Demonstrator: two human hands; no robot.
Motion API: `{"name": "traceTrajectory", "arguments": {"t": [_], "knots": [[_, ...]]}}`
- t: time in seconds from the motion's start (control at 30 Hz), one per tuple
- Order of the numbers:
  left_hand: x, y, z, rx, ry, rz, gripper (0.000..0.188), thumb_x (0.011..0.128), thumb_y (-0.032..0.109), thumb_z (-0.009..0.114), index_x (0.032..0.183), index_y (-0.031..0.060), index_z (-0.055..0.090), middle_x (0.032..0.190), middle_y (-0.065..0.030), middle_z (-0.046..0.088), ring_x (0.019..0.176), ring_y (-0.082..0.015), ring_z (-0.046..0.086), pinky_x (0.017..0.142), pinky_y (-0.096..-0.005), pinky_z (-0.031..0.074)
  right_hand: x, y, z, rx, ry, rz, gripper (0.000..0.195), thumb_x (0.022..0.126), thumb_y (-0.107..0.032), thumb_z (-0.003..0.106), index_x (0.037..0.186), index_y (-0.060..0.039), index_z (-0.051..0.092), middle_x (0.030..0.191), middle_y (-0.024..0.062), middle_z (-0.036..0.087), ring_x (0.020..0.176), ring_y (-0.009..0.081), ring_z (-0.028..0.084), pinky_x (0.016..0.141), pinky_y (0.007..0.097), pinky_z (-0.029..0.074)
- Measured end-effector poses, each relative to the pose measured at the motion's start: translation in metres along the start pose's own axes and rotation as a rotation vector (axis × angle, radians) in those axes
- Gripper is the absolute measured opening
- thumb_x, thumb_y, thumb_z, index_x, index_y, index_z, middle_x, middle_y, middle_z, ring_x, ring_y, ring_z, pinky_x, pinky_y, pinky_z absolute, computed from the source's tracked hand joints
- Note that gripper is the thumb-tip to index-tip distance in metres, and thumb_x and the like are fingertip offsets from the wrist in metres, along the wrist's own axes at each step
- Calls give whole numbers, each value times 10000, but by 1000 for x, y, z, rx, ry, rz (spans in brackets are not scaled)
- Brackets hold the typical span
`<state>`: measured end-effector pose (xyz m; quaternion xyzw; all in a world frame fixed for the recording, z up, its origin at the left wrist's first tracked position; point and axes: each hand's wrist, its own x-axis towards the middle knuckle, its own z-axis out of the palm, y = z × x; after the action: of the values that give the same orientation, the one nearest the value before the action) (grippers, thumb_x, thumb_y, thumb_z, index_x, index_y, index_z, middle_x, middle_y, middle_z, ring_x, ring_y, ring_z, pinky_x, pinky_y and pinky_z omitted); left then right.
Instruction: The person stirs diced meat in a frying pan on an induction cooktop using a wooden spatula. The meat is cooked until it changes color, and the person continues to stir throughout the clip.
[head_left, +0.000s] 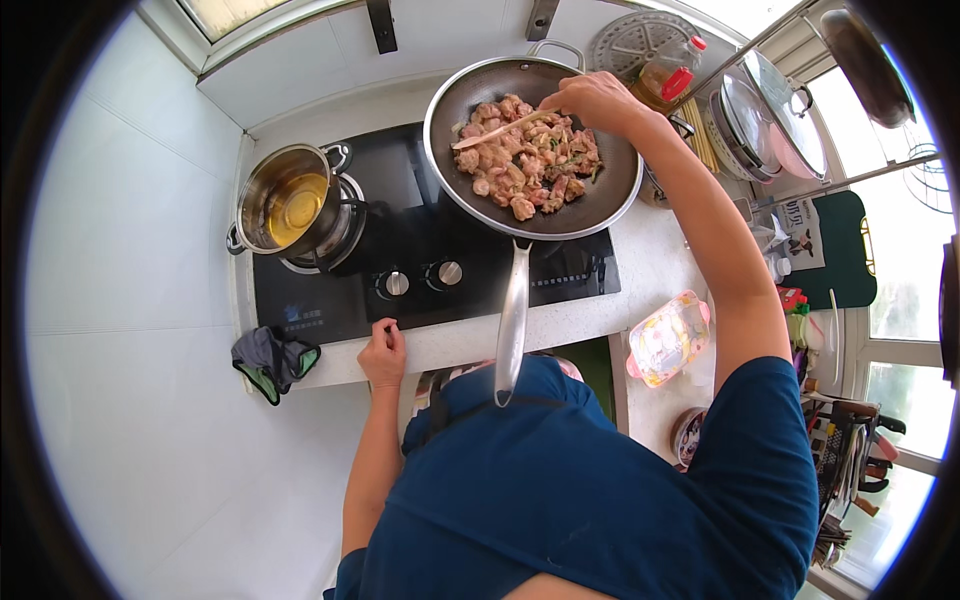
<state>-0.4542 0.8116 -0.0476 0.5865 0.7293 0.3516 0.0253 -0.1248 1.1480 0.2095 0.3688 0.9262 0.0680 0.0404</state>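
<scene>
My right hand (592, 101) is closed on the end of a wooden spatula (499, 131), whose flat tip lies on browned pieces of meat (525, 161) with bits of green. The meat is in a large wok (622, 187) over the right side of the black glass gas hob (390, 165). The wok's metal handle (513, 322) points toward my body. Loosely curled, my left hand (384, 356) rests at the counter's front edge (442, 334), below the two hob knobs, and holds nothing that I can see.
A steel pot (251, 202) with yellow liquid stands on the left burner. A grey cloth (276, 360) hangs over the counter's left corner. On the right are a patterned tray (669, 339), an oil bottle (667, 71), pot lids (784, 112) on a rack, and a knife holder (847, 442).
</scene>
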Motion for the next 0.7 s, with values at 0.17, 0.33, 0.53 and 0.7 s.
{"name": "traceTrajectory", "arguments": {"t": [0.17, 0.33, 0.53, 0.7], "knots": [[1, 2, 1, 28, 27, 24, 92, 843, 112, 644, 927, 144, 624, 493, -20, 463, 407, -207, 491, 416, -339, 377, -34, -6, -33, -178, 54, 77, 338, 809, -75, 582, 1099, -216, 685, 835, 56, 642, 855, 249, 644, 706, 381, 503], [0, 1, 2, 41, 65, -16, 104, 822, 120, 663, 913, 152, 625, 502, -4, 484, 425, -198, 514, 418, -335, 388, -56, -59, -12, 195, 88, 240, 314, 785, -104, 591, 1081, -197, 633, 859, 91, 677, 878, 288, 651, 747, 428, 502], [3, 3, 2, 6, 58, -16, 84, 824, 126, 662, 887, 140, 608, 499, -7, 478, 426, -195, 515, 421, -333, 388, -76, -59, 17, 124, 8, 322, 465, 811, -56, 541, 1242, -219, 602, 875, 123, 676, 863, 313, 650, 715, 430, 502], [-1, 2, -1, 21, 37, -28, 113, 823, 145, 665, 780, 119, 563, 498, -21, 482, 426, -212, 510, 422, -339, 388, -100, -66, -17, 93, 7, 394, 418, 825, -69, 538, 1217, -195, 611, 842, 140, 660, 841, 316, 650, 697, 427, 503]]}}
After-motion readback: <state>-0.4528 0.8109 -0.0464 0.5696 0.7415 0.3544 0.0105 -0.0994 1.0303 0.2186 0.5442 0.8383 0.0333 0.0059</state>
